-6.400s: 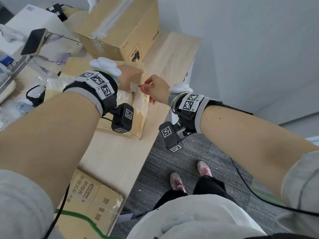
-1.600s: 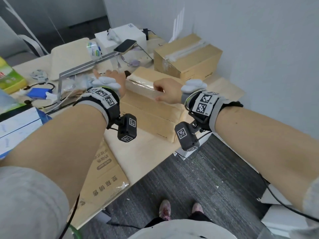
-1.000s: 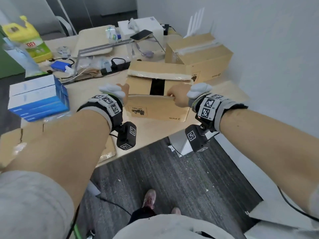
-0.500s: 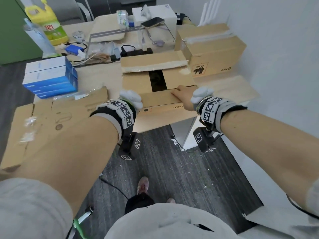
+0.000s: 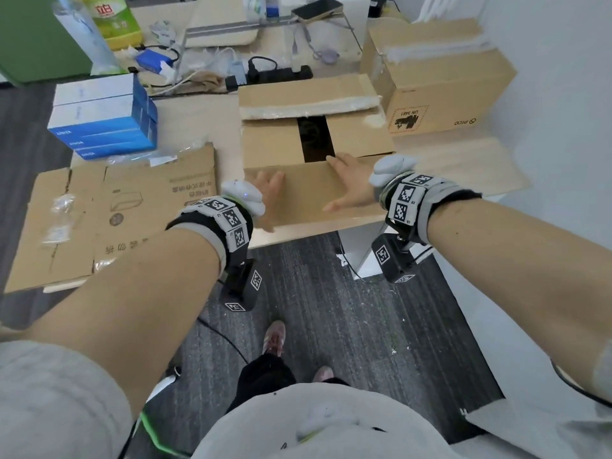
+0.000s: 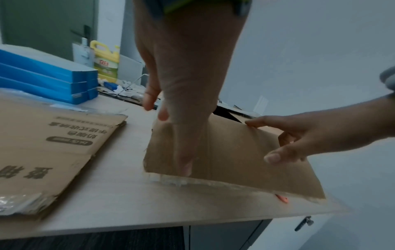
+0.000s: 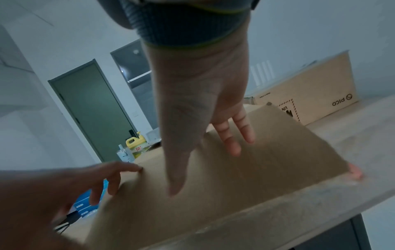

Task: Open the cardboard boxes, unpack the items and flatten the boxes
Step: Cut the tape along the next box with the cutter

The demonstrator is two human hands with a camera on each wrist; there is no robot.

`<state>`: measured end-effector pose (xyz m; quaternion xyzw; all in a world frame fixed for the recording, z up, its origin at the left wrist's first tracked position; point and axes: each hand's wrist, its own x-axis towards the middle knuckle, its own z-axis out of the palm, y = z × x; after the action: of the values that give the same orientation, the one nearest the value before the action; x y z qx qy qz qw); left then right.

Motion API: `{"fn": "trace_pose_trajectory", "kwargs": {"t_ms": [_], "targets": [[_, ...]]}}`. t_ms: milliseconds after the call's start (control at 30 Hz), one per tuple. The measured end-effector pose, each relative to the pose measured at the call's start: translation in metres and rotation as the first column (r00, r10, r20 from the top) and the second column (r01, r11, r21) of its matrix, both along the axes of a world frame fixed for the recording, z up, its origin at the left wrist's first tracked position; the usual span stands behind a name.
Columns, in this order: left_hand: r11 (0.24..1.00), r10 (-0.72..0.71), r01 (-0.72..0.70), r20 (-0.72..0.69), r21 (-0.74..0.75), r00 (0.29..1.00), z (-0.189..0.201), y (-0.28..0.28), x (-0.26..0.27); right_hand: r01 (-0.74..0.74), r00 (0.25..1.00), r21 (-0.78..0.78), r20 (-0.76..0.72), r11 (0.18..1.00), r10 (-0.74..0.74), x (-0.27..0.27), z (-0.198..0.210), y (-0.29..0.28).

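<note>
Head view: the near flap (image 5: 298,190) of the open cardboard box (image 5: 281,144), upright and gripped half a second ago, now lies folded outward under both flat palms, left hand (image 5: 268,193) and right hand (image 5: 351,183); unpacking can start. Beyond the right hand stands a sealed PICO box (image 5: 440,81). Beside the left hand lie flattened cardboard (image 5: 126,207) and blue boxes (image 5: 102,117).

Left wrist view: straight left fingers (image 6: 186,152) press the flap.

Right wrist view: spread right fingers (image 7: 233,135) press the flap; nothing blocks the opening.

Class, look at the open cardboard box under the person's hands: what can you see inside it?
Between the inner flaps of the open cardboard box only a dark gap shows. The flaps and both hands, left hand and right hand, cover the rest, so its contents cannot be identified.
</note>
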<state>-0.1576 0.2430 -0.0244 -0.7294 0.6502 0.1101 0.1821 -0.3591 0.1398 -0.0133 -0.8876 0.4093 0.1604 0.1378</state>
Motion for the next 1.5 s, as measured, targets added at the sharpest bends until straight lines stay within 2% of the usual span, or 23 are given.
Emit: {"fn": "trace_pose_trajectory", "kwargs": {"t_ms": [67, 167, 267, 333, 467, 533, 600, 667, 733, 833, 933, 1000, 1133, 1233, 1367, 1500], "targets": [[0.987, -0.063, 0.078, 0.108, -0.142, 0.992, 0.002, -0.005, 0.002, -0.033, 0.999, -0.07, 0.002, 0.997, 0.034, 0.007, 0.001, -0.005], [0.969, 0.034, 0.001, 0.136, -0.246, 0.99, 0.008, -0.016, 0.002, -0.043, 0.999, -0.132, 0.007, 0.99, 0.044, 0.019, -0.001, -0.014], [0.976, 0.079, -0.048, 0.142, -0.211, 0.987, 0.002, -0.026, 0.006, -0.014, 0.999, -0.169, 0.047, 0.985, 0.022, 0.024, -0.006, -0.019], [0.977, 0.053, -0.02, 0.152, -0.21, 0.987, -0.001, -0.03, 0.007, 0.013, 0.996, -0.159, 0.094, 0.987, 0.002, 0.025, -0.01, -0.019], [0.998, -0.002, 0.01, 0.124, -0.068, 0.992, 0.01, -0.042, 0.01, -0.026, 0.995, -0.125, 0.093, 0.992, 0.038, 0.024, -0.006, -0.027], [1.0, -0.008, 0.008, 0.032, 0.003, 0.999, 0.017, -0.046, 0.013, -0.062, 0.997, -0.081, 0.037, 0.995, 0.066, 0.027, 0.004, -0.033], [0.995, 0.069, -0.076, -0.105, -0.064, 0.992, 0.015, -0.046, 0.015, -0.09, 0.996, -0.018, -0.02, 0.996, 0.089, 0.031, 0.015, -0.039], [0.966, 0.16, -0.206, -0.267, -0.154, 0.95, 0.014, -0.048, 0.015, -0.092, 0.995, 0.036, -0.026, 0.995, 0.093, 0.038, 0.021, -0.044], [0.946, 0.198, -0.271, -0.347, -0.177, 0.917, 0.019, -0.058, 0.015, -0.048, 0.999, 0.157, -0.004, 0.986, 0.049, 0.047, 0.024, -0.05], [0.951, 0.143, -0.215, -0.298, -0.224, 0.944, 0.031, -0.083, 0.032, 0.027, 1.0, 0.32, -0.019, 0.947, -0.022, 0.063, 0.033, -0.06], [0.981, 0.051, -0.088, -0.208, -0.173, 0.977, 0.03, -0.089, 0.047, 0.106, 0.992, 0.371, 0.027, 0.923, -0.125, 0.069, 0.035, -0.067], [0.98, -0.007, -0.032, -0.193, -0.195, 0.981, 0.032, -0.093, 0.056, 0.146, 0.983, 0.352, 0.054, 0.924, -0.176, 0.079, 0.034, -0.077], [0.955, -0.104, 0.079, -0.074, -0.288, 0.992, 0.041, -0.105, 0.06, 0.208, 0.961, 0.316, 0.111, 0.926, -0.254, 0.095, 0.036, -0.092], [0.908, -0.147, 0.126, -0.024, -0.4, 0.989, 0.05, -0.115, 0.067, 0.199, 0.945, 0.135, 0.238, 0.971, -0.227, 0.104, 0.047, -0.102], [0.831, -0.196, 0.136, -0.055, -0.539, 0.979, 0.058, -0.132, 0.076, 0.22, 0.91, -0.054, 0.371, 0.974, -0.185, 0.107, 0.053, -0.124], [0.804, -0.148, 0.034, -0.145, -0.593, 0.978, 0.058, -0.153, 0.084, 0.283, 0.83, -0.082, 0.52, 0.956, -0.202, 0.119, 0.057, -0.145]]}}
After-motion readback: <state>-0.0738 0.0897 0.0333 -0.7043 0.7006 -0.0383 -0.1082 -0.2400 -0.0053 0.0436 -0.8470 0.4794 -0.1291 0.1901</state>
